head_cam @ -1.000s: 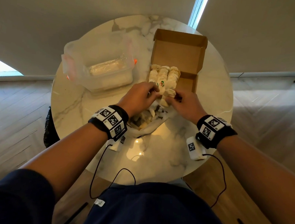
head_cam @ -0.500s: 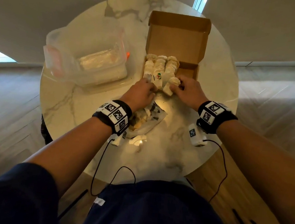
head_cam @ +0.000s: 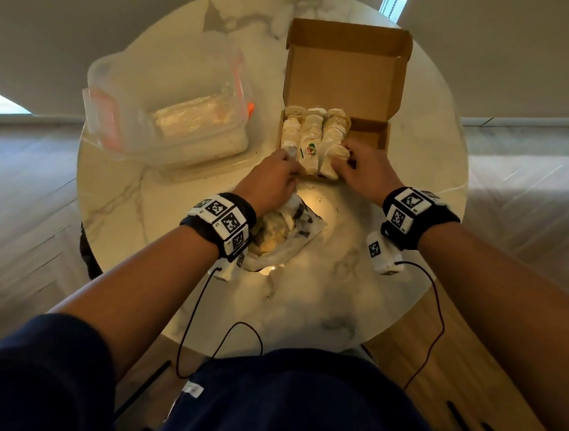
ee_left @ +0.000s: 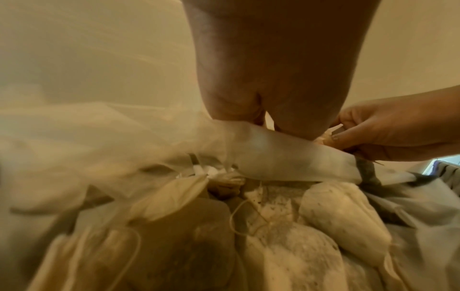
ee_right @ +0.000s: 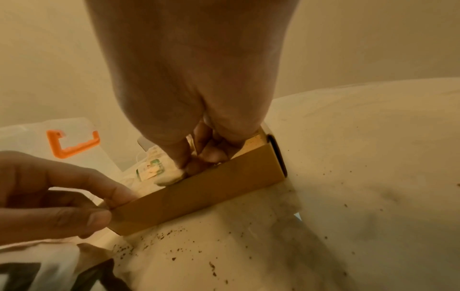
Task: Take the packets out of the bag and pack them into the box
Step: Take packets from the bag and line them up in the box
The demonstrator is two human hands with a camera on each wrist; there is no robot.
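**Three rows of tea packets fill half an open box**

Two bare hands work at the near edge of a brown corrugated cardboard box (head_cam: 344,83) on a round white marble-patterned table (head_cam: 303,303), its flat lid standing open at the far side. Three rows of soft, cream-coloured paper packets (head_cam: 312,132) lie side by side in the left part of the box; the right part shows bare cardboard. The right hand (head_cam: 366,174) has its fingers curled down into the box, pinching a pale, pillow-shaped packet (ee_right: 169,177) at the near end of the third row. The left hand (head_cam: 272,180) grips the box's near left corner, thumb on the outer wall. Beneath the left wrist lies one crumpled, translucent white plastic bag (head_cam: 288,236) with dark print, still heaped with stringed packets. One clear, rectangular plastic container (head_cam: 169,102) with orange clips stands to the left, well apart from the box. Dark crumbs speckle the tabletop near the box.
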